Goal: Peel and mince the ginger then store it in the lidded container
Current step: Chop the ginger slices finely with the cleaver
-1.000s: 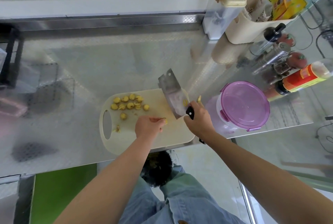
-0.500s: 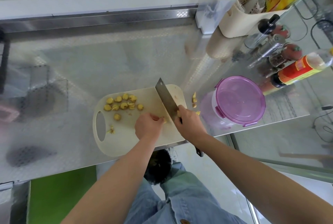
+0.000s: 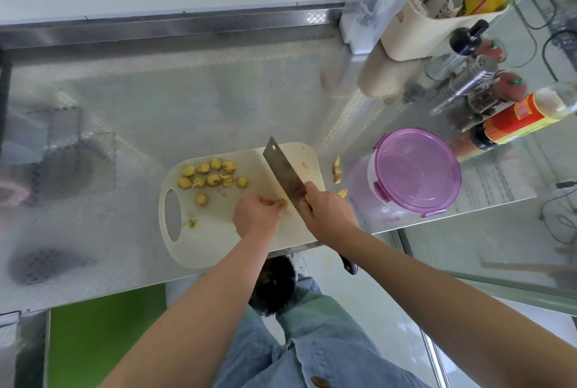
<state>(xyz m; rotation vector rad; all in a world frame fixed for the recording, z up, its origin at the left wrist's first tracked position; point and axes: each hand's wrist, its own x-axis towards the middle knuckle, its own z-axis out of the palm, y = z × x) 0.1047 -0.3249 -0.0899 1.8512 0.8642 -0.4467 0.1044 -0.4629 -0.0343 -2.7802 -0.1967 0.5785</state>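
Stainless steel counter ran across the view below a pale wall ledge, its patterned surface showing blurred reflections. Toward the counter's near edge lay a cream cutting board, its handle hole at the left end. A loose cluster of round yellow ginger slices sat on the board's left half, with one slice apart on the near side, and a small stringy scrap lay beside the handle hole. The left hand rested near the board's middle, fingers curled, thumb and fingertips pinching a small ginger piece against the board. Just to its right a cleaver stood edge down on the board beside that piece, its blade running away from the person. The right hand was wrapped round the cleaver where blade meets handle; the dark handle end showed past the counter edge. A few ginger offcuts lay on the bare steel just right of the board. Beyond them stood the clear container, its purple lid on. Farther right and back were a metal shaker, a red-labelled bottle and a cream caddy.
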